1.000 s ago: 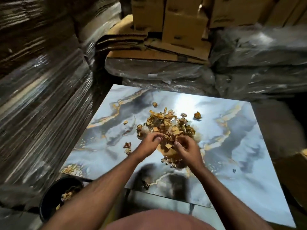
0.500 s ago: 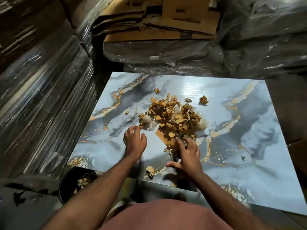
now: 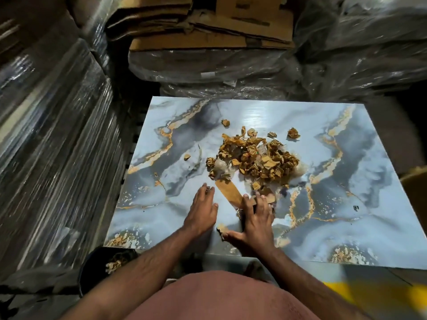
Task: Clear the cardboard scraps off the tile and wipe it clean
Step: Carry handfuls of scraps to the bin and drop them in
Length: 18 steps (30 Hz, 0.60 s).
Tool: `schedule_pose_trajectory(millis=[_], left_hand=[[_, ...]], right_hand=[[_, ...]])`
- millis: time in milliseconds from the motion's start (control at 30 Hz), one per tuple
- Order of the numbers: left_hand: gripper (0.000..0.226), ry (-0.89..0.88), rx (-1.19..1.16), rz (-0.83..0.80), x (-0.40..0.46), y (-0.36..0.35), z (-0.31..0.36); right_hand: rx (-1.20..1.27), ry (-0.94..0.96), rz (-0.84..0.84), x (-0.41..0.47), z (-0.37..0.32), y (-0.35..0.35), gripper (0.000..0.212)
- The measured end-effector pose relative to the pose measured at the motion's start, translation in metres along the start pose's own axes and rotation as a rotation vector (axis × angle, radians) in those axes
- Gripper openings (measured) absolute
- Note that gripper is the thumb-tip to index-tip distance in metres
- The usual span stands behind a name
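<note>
L hand point(image 3: 202, 210): flat on the tile point(image 3: 346, 181), palm down, fingers straight & together, holding nothing.
R hand point(image 3: 257, 219): also flat on tile, fingers stretched fwd, thumb out to the side; fingertips lie on near end of a long cardboard strip point(image 3: 227, 192).
Strip: runs diagonally betw. the 2 hands, far end touching the pile.
Scrap pile point(image 3: 254, 158): just beyond both hands' fingertips, mid-tile; torn brown bits w/ some clear plastic mixed in.
Loose scraps: a few past the pile, one small piece point(image 3: 221, 227) right by R thumb.
Bucket point(image 3: 92, 266): dark, off tile's near corner, below & left of L forearm; some scraps inside.
Surroundings: film-wrapped stacks point(image 3: 57, 135) left of L hand, flattened cartons point(image 3: 208, 26) far beyond pile.
</note>
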<state>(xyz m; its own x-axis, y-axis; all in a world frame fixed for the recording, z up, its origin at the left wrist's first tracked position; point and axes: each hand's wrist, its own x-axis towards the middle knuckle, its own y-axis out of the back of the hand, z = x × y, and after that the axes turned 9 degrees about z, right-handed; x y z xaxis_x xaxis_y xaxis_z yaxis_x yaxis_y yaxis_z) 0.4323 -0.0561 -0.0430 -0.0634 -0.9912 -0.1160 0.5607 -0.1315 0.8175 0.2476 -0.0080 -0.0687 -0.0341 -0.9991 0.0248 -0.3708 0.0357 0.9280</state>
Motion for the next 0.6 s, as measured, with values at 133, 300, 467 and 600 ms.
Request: schedule_pose_trajectory(millis=[133,300,467,600], left_hand=[[0.055,-0.123,-0.017,-0.022,-0.001,-0.005,-0.013],[0.062,-0.255,-0.080,-0.086,0.005,-0.010,-0.022],[0.050,-0.230,-0.248,0.123,0.021,-0.004,-0.019],[0.042,-0.218,-0.198,0.384,0.052,0.014,-0.016]], right_hand=[[-0.030,-0.060,0.019,0.001,-0.022,-0.012,0.096],[0.007,-0.123,0.077,0.013,-0.047,-0.015,0.065],[-0.001,-0.048,0.129,0.026,-0.042,-0.008,0.066],[-0.017,-0.197,0.256,0.014,-0.028,-0.005,0.073]])
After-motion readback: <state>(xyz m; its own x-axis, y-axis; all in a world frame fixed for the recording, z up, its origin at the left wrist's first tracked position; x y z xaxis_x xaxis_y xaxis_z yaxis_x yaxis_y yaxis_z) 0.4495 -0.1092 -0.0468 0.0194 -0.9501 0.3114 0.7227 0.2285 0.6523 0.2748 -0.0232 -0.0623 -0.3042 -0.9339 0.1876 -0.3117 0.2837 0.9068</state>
